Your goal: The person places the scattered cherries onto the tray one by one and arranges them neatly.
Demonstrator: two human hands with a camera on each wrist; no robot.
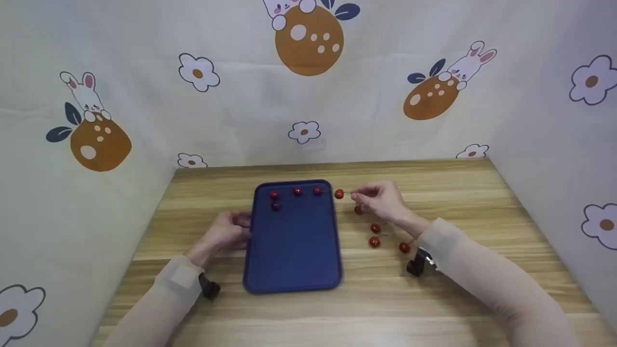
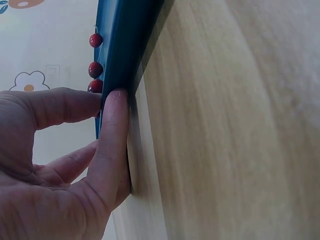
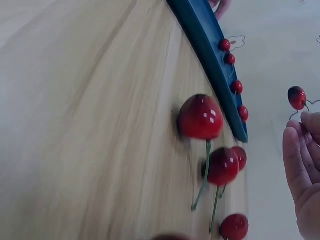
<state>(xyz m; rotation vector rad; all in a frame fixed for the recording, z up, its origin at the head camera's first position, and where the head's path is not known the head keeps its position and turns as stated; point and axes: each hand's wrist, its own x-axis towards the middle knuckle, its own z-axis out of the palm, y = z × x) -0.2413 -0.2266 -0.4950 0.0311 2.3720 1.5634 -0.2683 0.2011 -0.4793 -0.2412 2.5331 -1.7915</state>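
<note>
My right hand pinches a cherry by its thin stem, just off the upper right edge of a blue tray. In the right wrist view that cherry is raised above the table at the fingertips. On the tray, several red cherries lie along its far end. At the tray's left side, my left hand grips the rim, the finger and thumb on either side of it in the left wrist view. Part of the left fingers is hidden behind the rim.
Several loose cherries with stems, such as one cherry, lie right of the tray on the wooden table. One cherry sits partly behind the right hand. A printed cloth with rabbits and flowers surrounds the table.
</note>
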